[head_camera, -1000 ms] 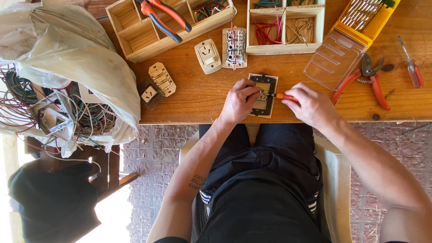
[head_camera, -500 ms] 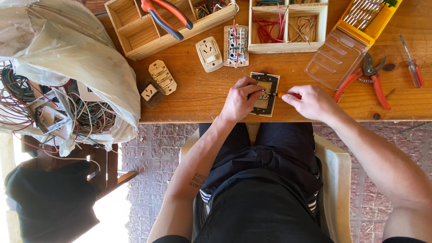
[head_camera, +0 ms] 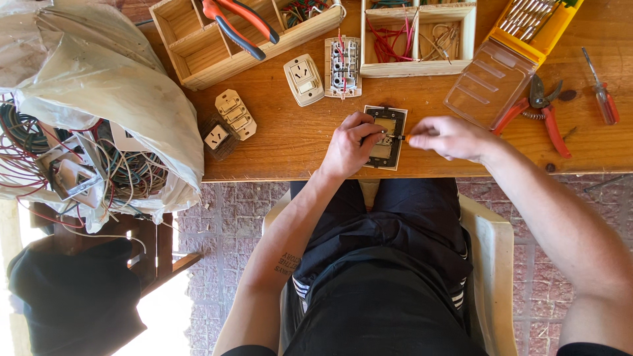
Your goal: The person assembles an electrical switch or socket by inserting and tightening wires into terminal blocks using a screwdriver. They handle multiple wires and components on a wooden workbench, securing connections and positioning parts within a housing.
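The left hand (head_camera: 351, 146) rests on a dark switch plate (head_camera: 386, 137) that lies flat near the front edge of the wooden table (head_camera: 283, 142), fingers curled over its left side and pinning it down; that grip is closed on the plate. The right hand (head_camera: 450, 137) is closed around the orange handle of a small screwdriver (head_camera: 401, 138), whose thin shaft points left and meets the middle of the plate (the tip itself is too small to make out).

Just beyond the plate lies an open switch unit with red wires (head_camera: 343, 66), and beside it, to the left, a cream wall socket (head_camera: 303, 80). Further left sit a cream double switch (head_camera: 235, 114) and a small dark socket insert (head_camera: 217, 137), touching each other. Along the far side stand two wooden trays: the left tray (head_camera: 198, 49) carries red-handled pliers (head_camera: 239, 26), the right tray (head_camera: 461, 39) holds loose red and pale wires. To the right of the plate lie a clear plastic lid (head_camera: 484, 82), hinged to a yellow case of bits (head_camera: 537, 23), then red-handled cutters (head_camera: 544, 112) and a red screwdriver (head_camera: 601, 95) well apart near the table's right end.

At the left, a pale plastic bag (head_camera: 99, 86) spills tangled cables and switch parts off the table's end.
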